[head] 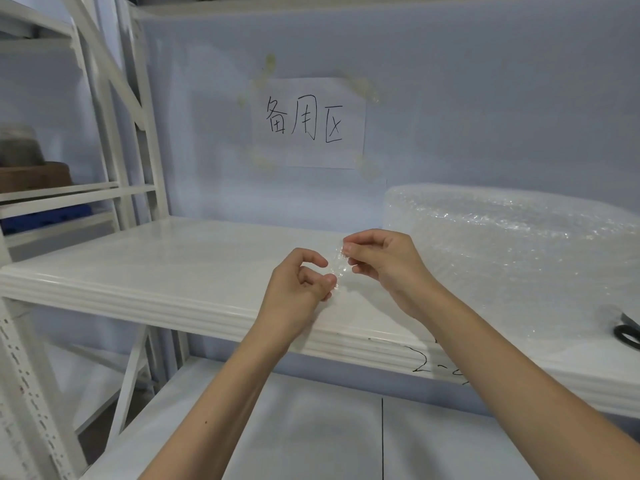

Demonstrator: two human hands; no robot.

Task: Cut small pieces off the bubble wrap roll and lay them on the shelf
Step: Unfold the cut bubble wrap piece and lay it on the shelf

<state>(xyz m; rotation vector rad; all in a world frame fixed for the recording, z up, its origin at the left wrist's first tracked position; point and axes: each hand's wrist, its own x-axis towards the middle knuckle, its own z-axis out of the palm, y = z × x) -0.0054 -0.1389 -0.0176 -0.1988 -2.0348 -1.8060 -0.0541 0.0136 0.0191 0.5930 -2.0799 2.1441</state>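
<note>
From the head camera, a white metal shelf [166,268] is stretching across the middle of the scene, its front lip carrying some black handwritten marks toward the right. A pale blue-grey wall [485,98] is standing behind it, and a sheet of paper [308,123] with three handwritten characters is hanging there, taped at its corners. A second shelving frame [104,109] is rising at the left, holding blurred brown and blue things on its levels that I cannot make out.

The bubble wrap roll [512,244] is lying on the shelf at the right, against the wall, with loose wrap spreading forward toward the shelf's front edge. Black scissors [628,332] are resting on that loose wrap at the far right edge, only partly in view.

Both hands are hovering over the front part of the shelf, just left of the roll. The left hand [298,289] is pinching the lower end of a small bubble wrap piece [335,268] between thumb and fingers, the other fingers curled. The right hand [384,268] is pinching the piece's upper end the same way.
</note>
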